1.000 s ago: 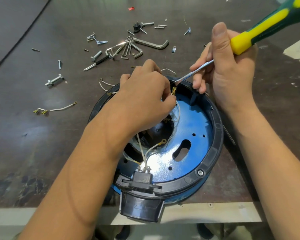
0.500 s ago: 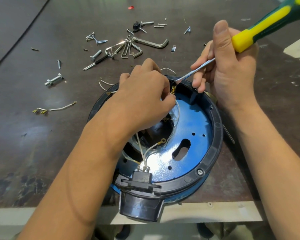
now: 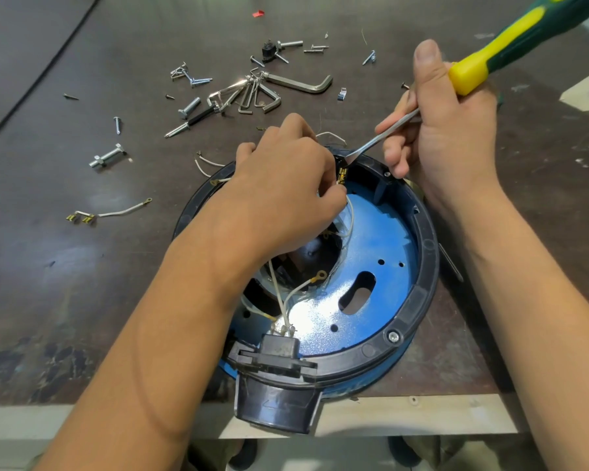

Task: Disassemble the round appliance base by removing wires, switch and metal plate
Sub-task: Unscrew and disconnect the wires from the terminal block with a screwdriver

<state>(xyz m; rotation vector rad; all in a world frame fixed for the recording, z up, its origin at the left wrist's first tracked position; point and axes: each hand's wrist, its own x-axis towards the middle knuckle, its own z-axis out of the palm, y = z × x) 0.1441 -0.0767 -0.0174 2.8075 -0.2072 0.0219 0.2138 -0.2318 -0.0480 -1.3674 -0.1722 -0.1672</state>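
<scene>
The round appliance base (image 3: pixel 422 277), a black ring around a blue metal plate (image 3: pixel 381 239), lies at the table's near edge. My left hand (image 3: pixel 286 195) reaches into it and pinches white wires (image 3: pixel 349 215) by a small brass-terminal switch (image 3: pixel 342 173) at the far rim. My right hand (image 3: pixel 446 137) grips a screwdriver with a yellow and green handle (image 3: pixel 510 45); its flat tip touches the switch. More white wires (image 3: pixel 286 300) run to a black connector block (image 3: pixel 279 351) at the near rim.
Loose screws, bolts (image 3: pixel 108 157) and a ring of hex keys (image 3: pixel 252 93) lie scattered on the dark table (image 3: pixel 65 273) beyond the base. A removed wire with brass terminals (image 3: pixel 116 212) lies at the left. The table's pale front edge (image 3: pixel 422 416) runs just below the base.
The right hand and the screwdriver have shifted very slightly at the switch. The left hand keeps its hold on the wires.
</scene>
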